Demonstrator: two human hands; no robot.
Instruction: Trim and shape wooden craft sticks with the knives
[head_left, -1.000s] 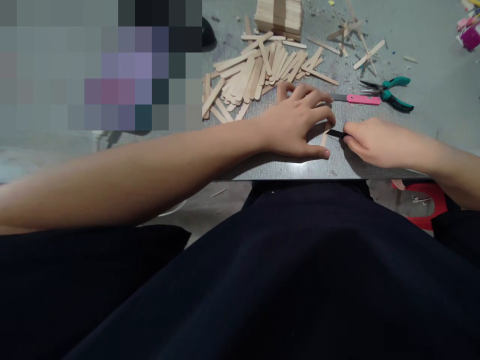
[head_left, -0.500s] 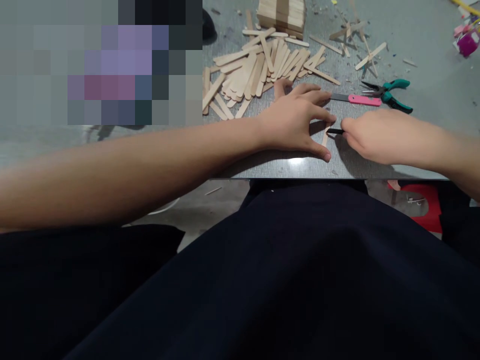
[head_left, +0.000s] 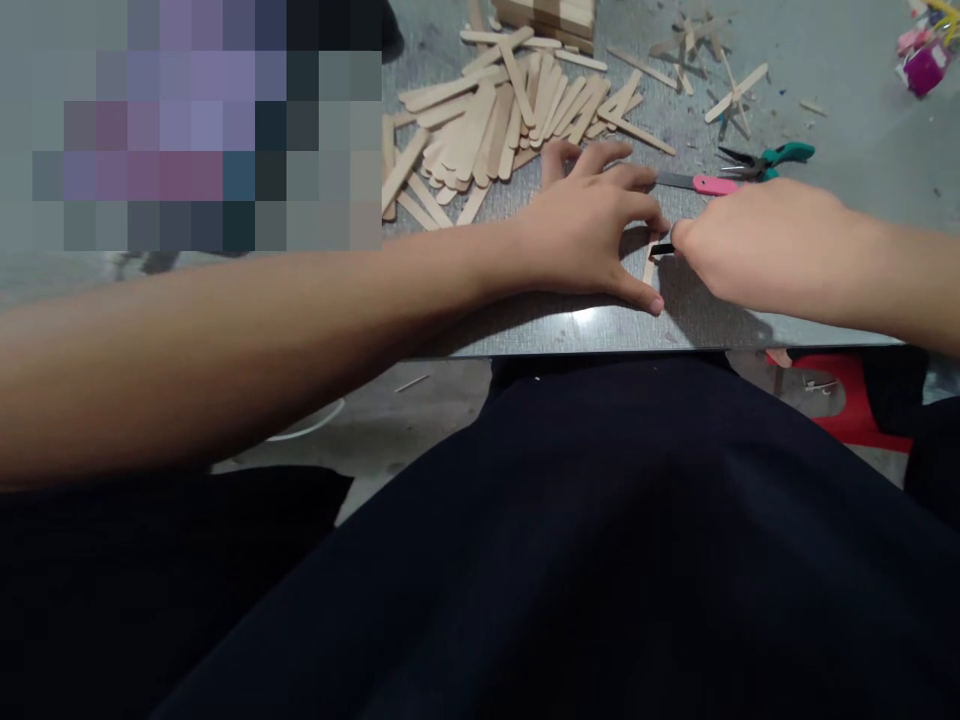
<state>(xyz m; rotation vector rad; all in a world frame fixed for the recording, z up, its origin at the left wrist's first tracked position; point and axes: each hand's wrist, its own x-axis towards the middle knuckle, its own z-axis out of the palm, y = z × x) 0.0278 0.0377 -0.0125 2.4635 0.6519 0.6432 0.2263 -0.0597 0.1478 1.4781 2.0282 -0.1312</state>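
A short pale wooden craft stick (head_left: 649, 268) lies near the table's front edge. My left hand (head_left: 589, 215) is spread over the tabletop and steadies this stick between forefinger and thumb. My right hand (head_left: 772, 245) is closed round a black-bladed knife (head_left: 662, 249), whose narrow tip touches the stick. The fist hides the knife's handle. Just beyond my right hand lie a pink-handled tool with a flat grey blade (head_left: 712, 185) and teal-handled pliers (head_left: 784, 155), both partly covered by the hand.
Loose craft sticks (head_left: 480, 130) are heaped beyond my left hand, with a stacked wooden bundle (head_left: 551, 20) behind. Crossed stick pieces (head_left: 735, 92) and scraps lie farther back. A purple object (head_left: 924, 68) is at far right. Below the table edge stands a red stool (head_left: 862, 405).
The view has shifted slightly. My right hand has moved a little up and left, covering more of the pliers and pink handle. The blade stays on the stick; my left hand keeps its hold.
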